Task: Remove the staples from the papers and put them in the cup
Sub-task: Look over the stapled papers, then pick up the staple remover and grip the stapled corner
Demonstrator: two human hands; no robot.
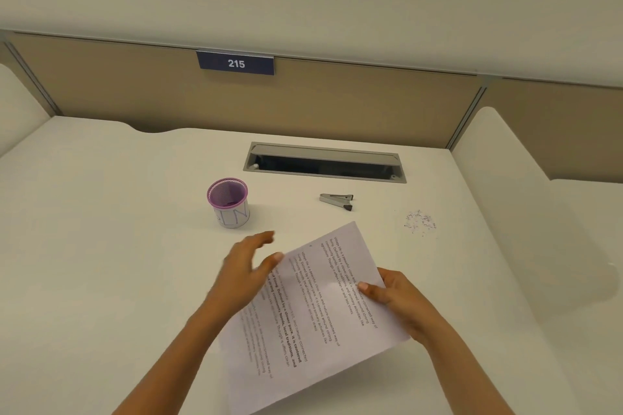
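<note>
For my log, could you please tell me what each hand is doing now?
Left hand: open, fingers straight.
Right hand: holding the papers.

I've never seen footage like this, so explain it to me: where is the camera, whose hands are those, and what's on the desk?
No machine here: a person works with bare hands, and the single picture comes from a camera worn on their head, looking forward and down. The right hand pinches the printed papers at their right edge, thumb on top. The left hand, open and blurred, is at their left edge. On the white desk are a purple mesh cup and, to its right, a metal staple remover. Farther right lies a patch of small specks.
</note>
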